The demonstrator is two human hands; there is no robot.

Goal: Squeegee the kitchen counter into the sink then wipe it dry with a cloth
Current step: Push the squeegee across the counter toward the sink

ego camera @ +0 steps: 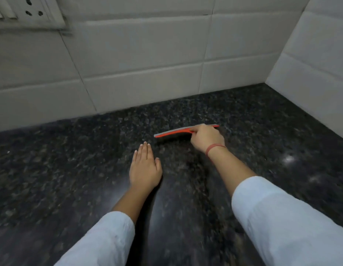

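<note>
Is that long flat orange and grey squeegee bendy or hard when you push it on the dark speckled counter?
The orange and grey squeegee probably bends a little: it looks thin and slightly curved. It seems light, since the right hand alone grips it. It likely slides easily, as the dark speckled stone counter looks glossy.

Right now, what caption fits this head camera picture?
Right hand pulls an orange squeegee across the dark counter; left hand rests flat.

White tiled walls (140,54) (corner), socket plate (30,10).
</note>
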